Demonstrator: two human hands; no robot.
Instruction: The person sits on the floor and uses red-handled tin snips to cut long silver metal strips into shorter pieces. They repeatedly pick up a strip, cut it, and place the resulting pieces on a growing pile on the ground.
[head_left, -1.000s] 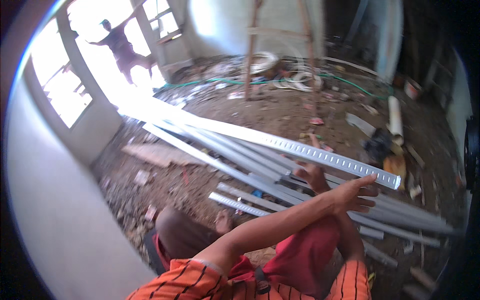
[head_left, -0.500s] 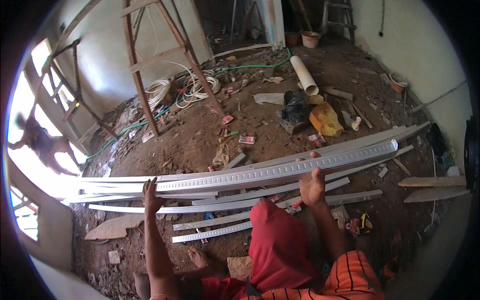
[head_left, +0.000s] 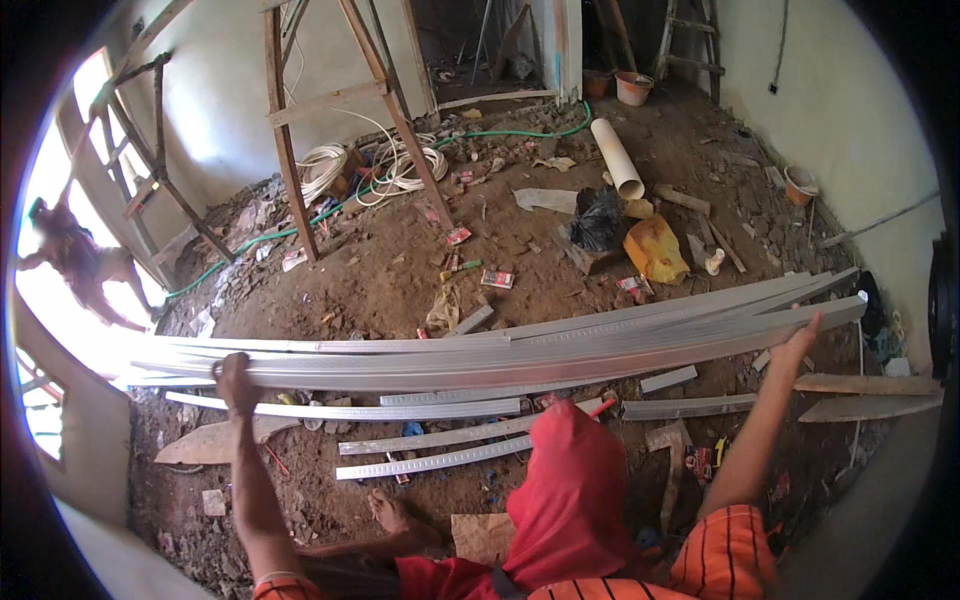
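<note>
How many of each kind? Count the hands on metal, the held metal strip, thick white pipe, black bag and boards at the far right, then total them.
Hands: 2 (left hand, right hand)
Held metal strip: 1
Thick white pipe: 1
Black bag: 1
Boards at the far right: 2
Total: 7

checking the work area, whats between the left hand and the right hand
A long metal strip runs from the left hand to the right hand, in the head view. Other strips lie beyond it.
</note>
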